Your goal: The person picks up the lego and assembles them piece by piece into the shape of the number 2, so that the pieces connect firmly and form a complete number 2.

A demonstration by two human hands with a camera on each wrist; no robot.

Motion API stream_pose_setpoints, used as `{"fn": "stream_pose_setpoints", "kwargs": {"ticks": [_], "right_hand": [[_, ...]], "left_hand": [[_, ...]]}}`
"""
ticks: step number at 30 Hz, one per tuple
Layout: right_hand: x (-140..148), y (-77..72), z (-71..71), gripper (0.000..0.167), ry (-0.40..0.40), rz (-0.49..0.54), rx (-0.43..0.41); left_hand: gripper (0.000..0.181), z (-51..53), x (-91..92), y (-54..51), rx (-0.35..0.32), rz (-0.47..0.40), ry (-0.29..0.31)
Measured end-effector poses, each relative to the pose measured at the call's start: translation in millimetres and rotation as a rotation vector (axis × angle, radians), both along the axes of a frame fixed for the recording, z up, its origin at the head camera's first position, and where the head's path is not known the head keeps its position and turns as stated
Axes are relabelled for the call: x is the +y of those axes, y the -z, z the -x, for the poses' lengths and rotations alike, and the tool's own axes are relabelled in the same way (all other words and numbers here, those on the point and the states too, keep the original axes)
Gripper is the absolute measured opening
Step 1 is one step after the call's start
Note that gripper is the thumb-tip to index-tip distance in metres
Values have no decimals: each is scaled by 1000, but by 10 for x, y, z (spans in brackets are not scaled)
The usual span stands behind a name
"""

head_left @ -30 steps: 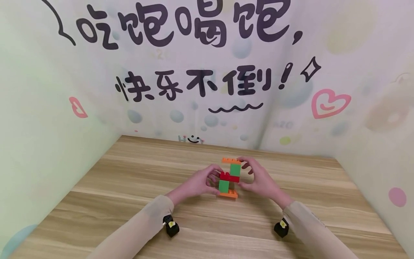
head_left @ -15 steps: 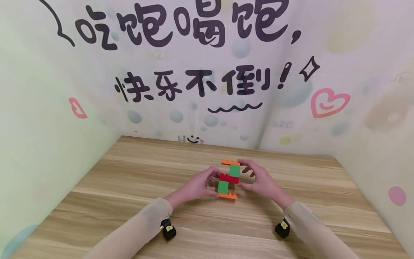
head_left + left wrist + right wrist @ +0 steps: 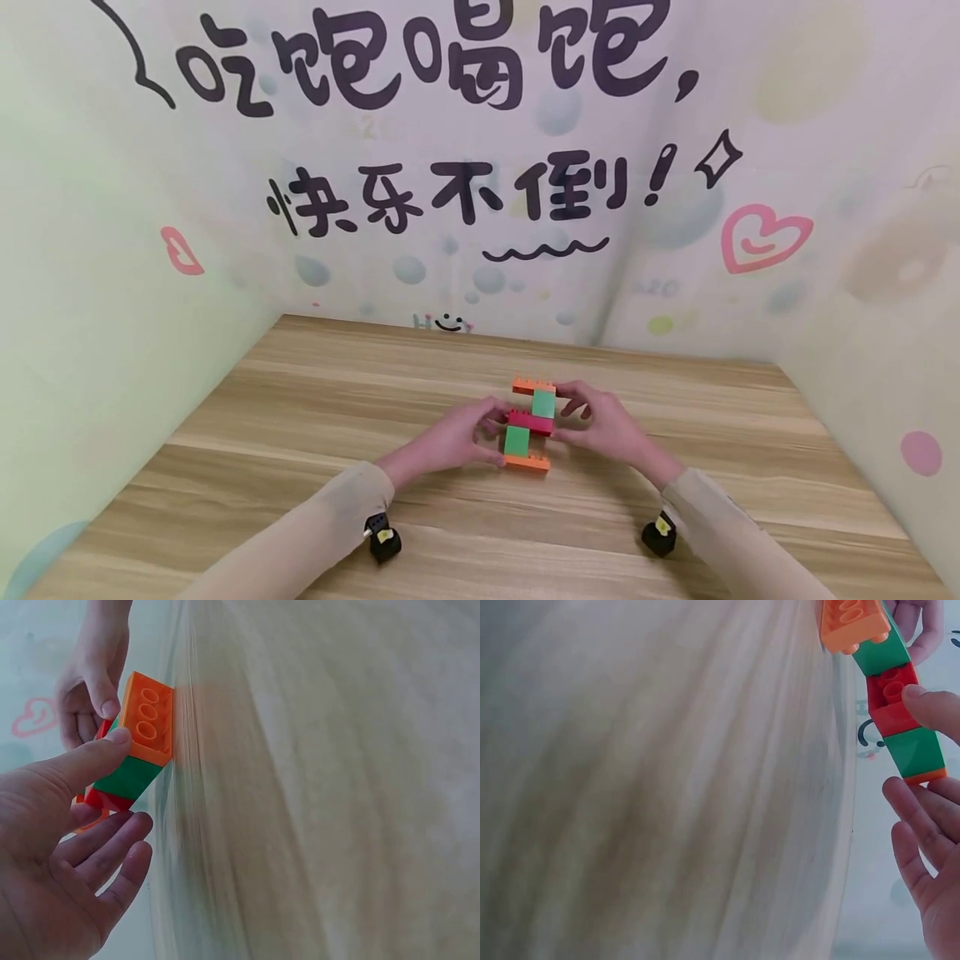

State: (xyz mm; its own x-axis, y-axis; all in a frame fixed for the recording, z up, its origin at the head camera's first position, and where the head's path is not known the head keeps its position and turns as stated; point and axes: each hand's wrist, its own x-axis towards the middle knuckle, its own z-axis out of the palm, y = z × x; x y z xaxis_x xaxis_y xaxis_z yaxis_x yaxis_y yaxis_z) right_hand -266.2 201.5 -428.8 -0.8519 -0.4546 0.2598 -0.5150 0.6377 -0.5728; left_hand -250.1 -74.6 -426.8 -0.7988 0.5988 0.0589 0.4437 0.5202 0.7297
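Note:
Both hands hold one joined stack of toy building bricks in the head view. A red brick (image 3: 531, 423) sits at its middle, between a lower green brick (image 3: 517, 442) and an upper green brick (image 3: 543, 403). Offset orange bricks form the bottom (image 3: 527, 462) and top (image 3: 532, 386). My left hand (image 3: 459, 435) pinches the left side; its thumb lies on the lower orange brick (image 3: 150, 712), whose hollow underside shows in the left wrist view. My right hand (image 3: 606, 423) grips the right side, thumb on the red brick (image 3: 889, 694) and fingertips at the top orange end (image 3: 926, 776).
A wood-grain table (image 3: 300, 400) lies beneath the hands. Behind it rises a pale printed backdrop (image 3: 450, 283) with dark lettering, and side panels stand left and right. Black wrist devices (image 3: 385, 542) hang below both sleeves.
The brick stack has shifted slightly down in the head view, toward the person, with both hands following. It looks a little shorter from top to bottom. Both holds stay much the same.

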Motion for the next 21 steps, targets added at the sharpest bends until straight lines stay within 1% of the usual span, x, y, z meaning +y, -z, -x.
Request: {"fn": "stream_pose_setpoints", "kwargs": {"ticks": [3, 8, 14, 21], "right_hand": [[6, 6, -11, 65, 2, -3, -22], [9, 0, -43, 63, -1, -17, -47], [24, -13, -91, 59, -11, -38, -83], [32, -13, -74, 56, -45, -48, -93]], "left_hand": [[73, -30, -6, -14, 0, 13, 1], [70, -64, -12, -11, -5, 35, -5], [67, -93, -7, 14, -41, 29, 4], [66, -113, -1, 4, -34, 21, 15]]}}
